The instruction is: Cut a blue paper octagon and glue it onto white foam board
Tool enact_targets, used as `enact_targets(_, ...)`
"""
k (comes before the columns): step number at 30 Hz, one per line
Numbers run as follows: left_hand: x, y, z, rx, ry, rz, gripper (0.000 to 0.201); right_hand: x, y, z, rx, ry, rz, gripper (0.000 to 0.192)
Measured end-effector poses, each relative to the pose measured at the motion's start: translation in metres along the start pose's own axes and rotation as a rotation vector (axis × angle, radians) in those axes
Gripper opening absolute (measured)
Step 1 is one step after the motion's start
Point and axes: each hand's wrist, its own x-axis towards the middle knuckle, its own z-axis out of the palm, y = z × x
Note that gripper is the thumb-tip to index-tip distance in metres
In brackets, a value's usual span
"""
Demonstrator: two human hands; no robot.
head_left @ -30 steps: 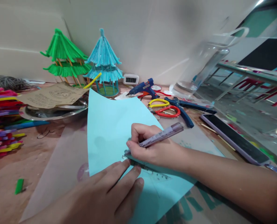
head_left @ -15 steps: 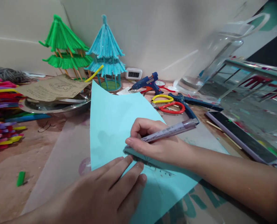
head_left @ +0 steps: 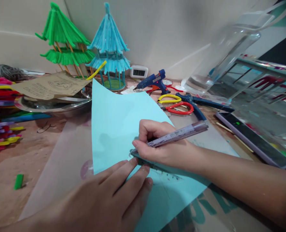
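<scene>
Paper (head_left: 118, 122) — light blue, speckled — lies under the spread left hand (head_left: 116, 190), right hand (head_left: 161, 148) gripping a pen (head_left: 181, 132).

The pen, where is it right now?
In the head view, just right of centre, the pen is held in the right hand over the blue paper, its tip close to the left hand.

Blue glue gun (head_left: 154, 80) near white digital clock (head_left: 139, 72), red-and-yellow-handled scissors (head_left: 167, 108) in front.

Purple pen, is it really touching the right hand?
Touching. The head view shows the right hand gripping the purple pen, with the thumb and curled fingers around its lower part.
</scene>
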Motion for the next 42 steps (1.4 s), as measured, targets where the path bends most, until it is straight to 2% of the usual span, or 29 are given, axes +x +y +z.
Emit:
enact_targets(5,-0.001,0.002,0.003,-0.013,0.074,-0.003,0.038,0.000,0.001,0.000,0.024,0.002,-0.022,0.027)
enact_targets(12,0.001,0.000,0.002,0.005,0.077,-0.012,0.041,0.001,-0.001,0.001,0.009,-0.009,0.010,0.025)
enact_targets(21,0.004,0.000,0.001,0.016,0.102,0.001,0.040,0.001,0.005,0.001,0.021,-0.008,-0.051,0.025)
enact_targets(29,0.003,-0.001,0.002,0.025,0.096,0.011,0.037,0.001,0.004,0.000,0.042,-0.023,-0.042,0.025)
enact_targets(35,-0.008,-0.001,0.009,0.045,0.085,0.044,0.038,0.001,0.002,-0.001,0.062,0.075,-0.033,0.024)
enact_targets(38,-0.013,0.000,0.013,0.042,0.074,0.053,0.044,0.001,0.004,-0.001,0.103,0.074,-0.024,0.024)
enact_targets(42,-0.013,-0.001,0.015,0.028,0.084,0.074,0.039,0.001,0.004,-0.001,0.166,0.107,0.010,0.023)
